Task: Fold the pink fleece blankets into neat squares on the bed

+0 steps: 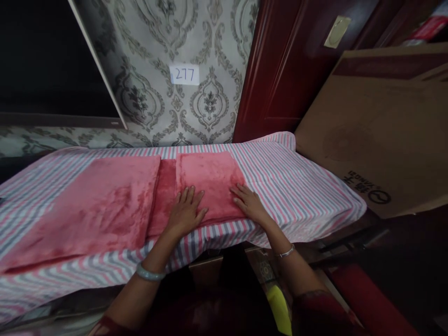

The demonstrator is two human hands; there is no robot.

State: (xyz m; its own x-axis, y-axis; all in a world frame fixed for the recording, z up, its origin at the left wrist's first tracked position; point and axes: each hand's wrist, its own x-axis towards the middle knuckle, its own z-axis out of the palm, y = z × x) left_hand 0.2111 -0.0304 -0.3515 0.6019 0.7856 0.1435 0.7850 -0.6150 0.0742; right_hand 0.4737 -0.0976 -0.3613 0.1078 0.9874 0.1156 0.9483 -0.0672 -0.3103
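Observation:
A pink plush cloth (105,200) lies on a striped sheet, its left part spread wide and its right part folded over into a smaller panel (210,172). A lower, darker strip of the plush shows between the two parts. My left hand (187,212) rests palm down on the left front of the folded panel, fingers stretched out. On the panel's right edge lies my right hand (248,201), also flat with fingers apart. Neither hand grips anything.
The striped sheet (280,182) covers the table and hangs over its front edge. A large cardboard box (381,126) leans at the right, beside a dark red door (280,60). A dark screen (52,60) stands at the back left. A paper marked 277 (184,74) is on the wall.

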